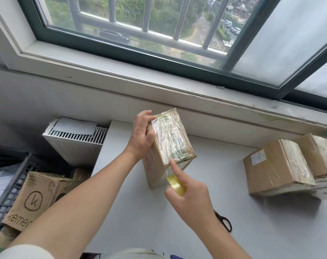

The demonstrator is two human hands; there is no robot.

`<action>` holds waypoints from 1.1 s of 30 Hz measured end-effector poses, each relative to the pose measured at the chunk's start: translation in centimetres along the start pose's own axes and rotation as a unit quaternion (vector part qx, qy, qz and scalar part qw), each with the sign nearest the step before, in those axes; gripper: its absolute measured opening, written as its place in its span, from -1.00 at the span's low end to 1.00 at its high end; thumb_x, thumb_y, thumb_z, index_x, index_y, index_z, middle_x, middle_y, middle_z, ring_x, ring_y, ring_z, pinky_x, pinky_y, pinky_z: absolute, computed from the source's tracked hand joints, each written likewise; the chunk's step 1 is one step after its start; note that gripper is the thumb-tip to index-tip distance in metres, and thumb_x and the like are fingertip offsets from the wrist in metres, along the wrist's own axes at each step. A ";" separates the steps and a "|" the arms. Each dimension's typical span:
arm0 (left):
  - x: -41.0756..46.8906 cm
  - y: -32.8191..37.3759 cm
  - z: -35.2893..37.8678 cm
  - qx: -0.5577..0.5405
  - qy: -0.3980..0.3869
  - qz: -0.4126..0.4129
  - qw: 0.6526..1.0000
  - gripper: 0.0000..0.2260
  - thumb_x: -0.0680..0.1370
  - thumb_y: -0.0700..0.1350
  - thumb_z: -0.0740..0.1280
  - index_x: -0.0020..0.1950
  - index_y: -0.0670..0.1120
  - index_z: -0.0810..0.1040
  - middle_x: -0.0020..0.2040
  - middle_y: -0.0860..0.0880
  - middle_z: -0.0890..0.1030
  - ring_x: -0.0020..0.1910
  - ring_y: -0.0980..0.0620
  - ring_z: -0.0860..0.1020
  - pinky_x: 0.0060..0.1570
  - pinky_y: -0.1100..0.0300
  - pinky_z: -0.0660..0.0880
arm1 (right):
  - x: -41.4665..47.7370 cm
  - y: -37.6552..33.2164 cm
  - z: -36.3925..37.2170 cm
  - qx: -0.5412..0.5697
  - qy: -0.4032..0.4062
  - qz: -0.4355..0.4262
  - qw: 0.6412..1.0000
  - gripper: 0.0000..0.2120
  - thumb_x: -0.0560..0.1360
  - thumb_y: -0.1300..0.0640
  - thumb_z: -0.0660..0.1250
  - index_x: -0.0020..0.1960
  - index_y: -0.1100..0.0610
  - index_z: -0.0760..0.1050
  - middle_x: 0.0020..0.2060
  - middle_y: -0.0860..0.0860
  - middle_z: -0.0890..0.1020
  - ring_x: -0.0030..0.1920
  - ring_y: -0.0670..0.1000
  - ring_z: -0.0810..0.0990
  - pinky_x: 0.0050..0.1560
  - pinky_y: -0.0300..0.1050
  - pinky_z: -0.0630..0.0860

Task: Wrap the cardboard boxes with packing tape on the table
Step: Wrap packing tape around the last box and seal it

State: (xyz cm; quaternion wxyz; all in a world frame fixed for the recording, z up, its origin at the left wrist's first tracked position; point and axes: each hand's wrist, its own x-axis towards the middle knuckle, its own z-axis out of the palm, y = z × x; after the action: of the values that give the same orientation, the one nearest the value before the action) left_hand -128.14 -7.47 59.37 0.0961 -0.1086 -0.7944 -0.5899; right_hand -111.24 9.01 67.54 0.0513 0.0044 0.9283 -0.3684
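Head view: we see the left hand [142, 135] gripping the upper left side of a brown cardboard box [170, 144], fingers [146, 114] curled over its far top edge. The box stands on end, tilted, lower end on the white tabletop [159, 230], top face covered in clear tape. The right hand [192, 193] holds a yellowish roll of clear packing tape [176, 184] just beside the box's near face, index finger straight, tip touching the near top edge. Two more taped brown boxes [278, 169] sit well apart to the right. Black-handled scissors [224, 222] lie near the right forearm.
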 end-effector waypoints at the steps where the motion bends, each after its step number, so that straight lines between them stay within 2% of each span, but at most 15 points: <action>1: 0.1 -0.1 -0.3 0.021 -0.008 0.021 1.000 -0.53 0.50 0.06 0.13 0.33 -0.13 0.50 0.42 0.00 0.37 0.46 -0.02 0.33 0.46 0.07 0.25 | 0.0 0.1 0.0 0.000 0.001 -0.006 1.000 -0.34 0.34 -0.08 0.28 0.36 -0.54 0.29 -0.41 -0.29 0.50 -0.37 -0.06 0.43 -0.24 -0.12 0.50; 3: 0.2 -0.1 -1.2 0.038 -0.032 0.048 0.998 -0.53 0.50 0.02 0.15 0.34 -0.15 0.47 0.43 0.01 0.41 0.46 -0.07 0.36 0.45 -0.06 0.31 | 0.0 0.2 0.1 -0.003 0.008 -0.018 1.000 -0.33 0.34 -0.07 0.27 0.32 -0.63 0.23 -0.41 -0.26 0.49 -0.38 -0.05 0.41 -0.24 -0.09 0.50; 6: 0.7 0.2 -2.4 0.034 -0.083 0.074 0.993 -0.54 0.50 -0.03 0.17 0.38 -0.15 0.43 0.41 -0.04 0.46 0.48 -0.05 0.36 0.46 -0.14 0.34 | 0.0 0.1 0.3 -0.011 0.016 -0.030 0.999 -0.27 0.34 -0.08 0.26 0.30 -0.69 0.05 -0.37 -0.20 0.50 -0.36 -0.04 0.42 -0.23 -0.09 0.51; 9: 2.0 0.3 -3.7 0.120 -0.137 0.144 0.973 -0.50 0.53 -0.04 0.15 0.46 -0.14 0.45 0.48 -0.03 0.45 0.58 -0.02 0.26 0.57 -0.21 0.16 | 0.1 0.2 0.1 -0.012 0.019 -0.037 0.999 -0.30 0.33 -0.12 0.23 0.30 -0.69 0.05 -0.39 -0.19 0.48 -0.35 -0.03 0.41 -0.21 -0.04 0.52; 12: 2.4 0.2 -4.1 0.195 -0.205 0.204 0.937 -0.45 0.59 -0.03 0.09 0.57 -0.18 0.36 0.60 -0.08 0.32 0.64 -0.04 0.14 0.60 -0.25 0.01 | 0.2 0.4 0.0 -0.020 0.026 -0.043 0.999 -0.39 0.30 -0.21 0.18 0.29 -0.65 0.18 -0.41 -0.21 0.46 -0.35 -0.03 0.39 -0.21 -0.02 0.50; 14: 2.3 0.0 -4.3 0.238 -0.219 0.237 0.916 -0.41 0.63 0.03 0.09 0.62 -0.19 0.27 0.64 -0.10 0.22 0.66 -0.07 0.08 0.60 -0.26 -0.05 | 0.3 0.5 0.1 -0.023 0.023 -0.042 0.999 -0.41 0.32 -0.19 0.20 0.27 -0.66 0.21 -0.40 -0.26 0.48 -0.33 -0.05 0.41 -0.22 -0.09 0.48; 18: 2.1 0.2 -5.5 0.311 -0.262 0.279 0.870 -0.27 0.66 0.29 0.07 0.66 -0.19 0.16 0.67 -0.10 0.14 0.67 -0.04 0.02 0.61 -0.23 -0.13 | 0.6 0.8 0.3 -0.023 0.015 -0.041 0.999 -0.39 0.35 -0.11 0.28 0.27 -0.64 0.24 -0.40 -0.28 0.50 -0.34 -0.07 0.44 -0.24 -0.17 0.47; 22: 1.4 0.3 -5.4 0.288 -0.247 0.283 0.881 -0.22 0.63 0.35 0.12 0.64 -0.20 0.21 0.65 -0.11 0.20 0.66 -0.05 0.10 0.61 -0.23 -0.10 | 0.6 0.6 0.6 -0.023 0.009 -0.032 0.999 -0.38 0.34 -0.13 0.26 0.35 -0.54 0.30 -0.41 -0.29 0.49 -0.35 -0.07 0.44 -0.25 -0.21 0.45; 25: 1.1 0.5 -5.0 0.272 -0.232 0.288 0.888 -0.21 0.62 0.36 0.16 0.61 -0.23 0.26 0.62 -0.14 0.26 0.64 -0.07 0.16 0.62 -0.17 -0.02 | 0.6 0.5 0.4 -0.023 0.009 -0.032 0.999 -0.37 0.30 -0.26 0.17 0.38 -0.50 0.28 -0.40 -0.29 0.49 -0.34 -0.07 0.43 -0.23 -0.16 0.47; 29: 0.1 1.0 -4.7 0.260 -0.203 0.292 0.898 -0.28 0.62 0.28 0.25 0.56 -0.24 0.36 0.58 -0.15 0.34 0.60 -0.07 0.26 0.56 -0.10 0.24 | 0.7 0.4 0.0 -0.030 -0.001 -0.039 0.999 -0.37 0.27 -0.31 0.12 0.35 -0.54 0.20 -0.39 -0.33 0.49 -0.32 -0.09 0.45 -0.23 -0.20 0.45; 33: -1.5 2.0 -4.2 0.253 -0.172 0.320 0.897 -0.41 0.64 0.17 0.29 0.50 -0.25 0.46 0.53 -0.16 0.41 0.55 -0.10 0.35 0.53 -0.08 0.32 | 0.7 0.4 0.0 -0.026 0.004 -0.043 0.999 -0.38 0.26 -0.32 0.13 0.33 -0.56 0.21 -0.41 -0.30 0.49 -0.34 -0.08 0.44 -0.22 -0.18 0.47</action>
State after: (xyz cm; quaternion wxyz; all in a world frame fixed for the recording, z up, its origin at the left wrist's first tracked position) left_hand -126.04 -11.03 61.95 0.1656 -0.4284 -0.8436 -0.2782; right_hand -111.93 9.33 67.20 0.0320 -0.0353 0.9371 -0.3459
